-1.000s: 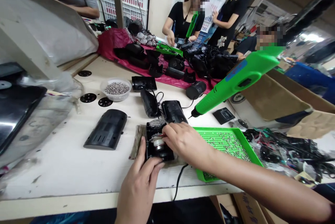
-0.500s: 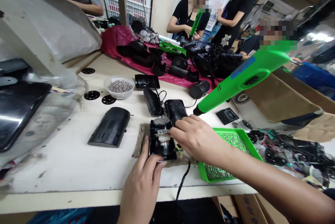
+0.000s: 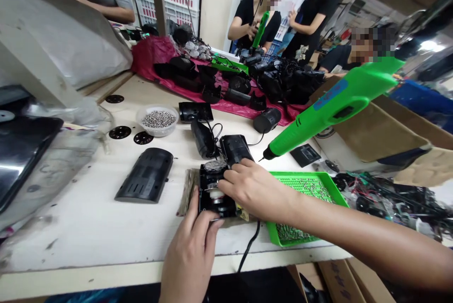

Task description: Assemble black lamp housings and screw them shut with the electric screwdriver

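Observation:
An open black plastic housing point(image 3: 226, 210) lies on a worn brown pad point(image 3: 191, 189) near the table's front. Inside it are a round mesh grille point(image 3: 215, 166) and a silver-and-white cylindrical part point(image 3: 216, 194). My left hand point(image 3: 193, 251) grips the housing's lower left corner, thumb and fingers around its edge. From the right, my right hand point(image 3: 249, 189) reaches in with curled fingers pressed together at the cylindrical part; its fingertips hide whatever they pinch. Just above that hand hangs a green electric screwdriver point(image 3: 318, 109), tip pointing down-left, untouched.
A curved black cover point(image 3: 146, 175) lies left, below a bowl point(image 3: 139, 120) of small metal parts. A green tray point(image 3: 341, 197) of screws sits under my right forearm. Behind are black parts on pink plastic point(image 3: 145, 57); cardboard boxes point(image 3: 382, 138) stand right. Several people work beyond.
My right hand has shifted slightly left and down, further over the cylindrical part. The hanging screwdriver has swung a little, its tip now showing. My left hand keeps its hold.

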Action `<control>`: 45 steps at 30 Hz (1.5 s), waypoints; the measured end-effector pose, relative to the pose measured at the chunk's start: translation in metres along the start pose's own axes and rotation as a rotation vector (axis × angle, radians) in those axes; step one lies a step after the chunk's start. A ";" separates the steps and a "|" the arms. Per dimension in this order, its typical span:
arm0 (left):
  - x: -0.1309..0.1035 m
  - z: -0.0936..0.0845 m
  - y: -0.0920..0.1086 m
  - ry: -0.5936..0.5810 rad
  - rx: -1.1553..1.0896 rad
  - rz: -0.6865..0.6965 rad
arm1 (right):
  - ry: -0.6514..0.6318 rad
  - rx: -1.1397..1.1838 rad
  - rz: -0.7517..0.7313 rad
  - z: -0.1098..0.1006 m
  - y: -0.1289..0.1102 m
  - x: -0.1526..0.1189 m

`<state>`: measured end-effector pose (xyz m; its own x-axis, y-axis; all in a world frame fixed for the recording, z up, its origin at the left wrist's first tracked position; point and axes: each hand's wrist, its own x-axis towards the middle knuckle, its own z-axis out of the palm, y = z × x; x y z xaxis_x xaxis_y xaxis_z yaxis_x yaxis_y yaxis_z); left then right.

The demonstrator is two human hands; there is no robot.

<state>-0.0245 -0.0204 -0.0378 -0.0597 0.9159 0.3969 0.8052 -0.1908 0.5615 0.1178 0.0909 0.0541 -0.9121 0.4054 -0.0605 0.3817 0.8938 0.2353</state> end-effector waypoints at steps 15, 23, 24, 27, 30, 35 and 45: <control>-0.001 0.002 -0.004 -0.035 0.018 0.037 | 0.000 0.012 -0.050 -0.005 0.009 0.002; 0.002 0.001 0.000 -0.016 0.028 0.034 | 0.017 0.032 -0.053 -0.002 0.009 0.000; 0.002 0.001 0.000 -0.012 0.026 0.033 | 0.020 0.032 -0.047 -0.001 0.008 0.000; 0.003 0.001 0.000 -0.009 0.023 0.031 | 0.022 0.029 -0.043 -0.001 0.008 -0.001; 0.002 0.000 0.000 -0.006 0.031 0.029 | 0.024 0.026 -0.044 -0.002 0.008 -0.002; 0.003 0.000 0.001 0.000 0.040 0.027 | 0.028 0.021 -0.032 0.002 0.007 -0.001; -0.002 0.002 -0.005 -0.040 0.043 0.016 | 0.022 0.044 -0.014 0.006 0.003 0.002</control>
<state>-0.0269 -0.0208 -0.0432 -0.0237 0.9263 0.3760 0.8305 -0.1911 0.5232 0.1180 0.0955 0.0488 -0.9205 0.3885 -0.0417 0.3742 0.9073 0.1917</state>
